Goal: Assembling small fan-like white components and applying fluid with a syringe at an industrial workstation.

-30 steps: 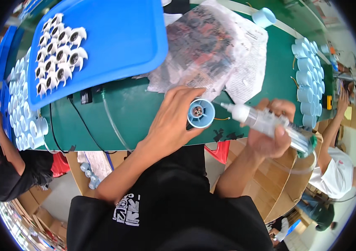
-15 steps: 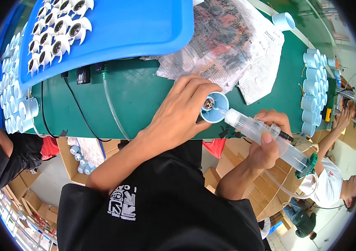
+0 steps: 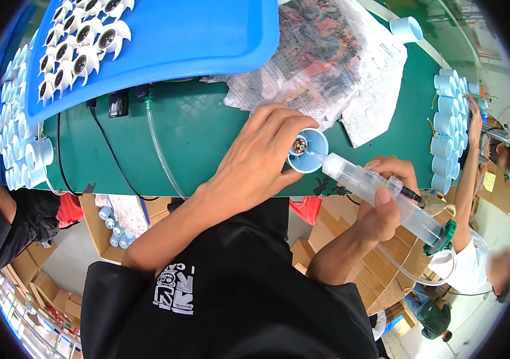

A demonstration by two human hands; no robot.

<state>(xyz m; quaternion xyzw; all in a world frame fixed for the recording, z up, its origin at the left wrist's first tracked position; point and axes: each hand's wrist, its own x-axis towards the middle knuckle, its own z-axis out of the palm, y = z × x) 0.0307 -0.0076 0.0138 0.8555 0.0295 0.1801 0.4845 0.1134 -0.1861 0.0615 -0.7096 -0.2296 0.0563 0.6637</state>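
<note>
The person's torso, in a black shirt (image 3: 231, 257), occupies the near edge. Below the worktop (image 3: 201, 155), a large cardboard box (image 3: 375, 269) stands to the right and an open carton (image 3: 96, 236) holding pale blue cups stands to the left. Part of a red object (image 3: 307, 209) shows between them.

The left hand (image 3: 255, 152) grips a light blue cup (image 3: 317, 143) near the worktop's front edge, fingers and thumb around its wall. The cup is tilted, mouth toward the viewer, exposing inner ribs and a metal core (image 3: 300, 145).

The right hand (image 3: 383, 206) is closed around a clear syringe (image 3: 351, 179). Its nozzle points into the cup's mouth; contact between the thin tip and the core cannot be determined. A clear tube (image 3: 410, 275) loops below the syringe's green end cap (image 3: 443, 238).

Farther back on the left lie a black cable (image 3: 110, 152) and a clear hose (image 3: 158, 143). Beyond the cup, crumpled printed paper (image 3: 309, 66) covers part of the worktop. To its left, a blue tray (image 3: 207, 36) carries rows of white fan wheels (image 3: 85, 31).

Grouped blue cups (image 3: 445, 125) stand at far right, near a co-worker's forearm (image 3: 466, 179).
</note>
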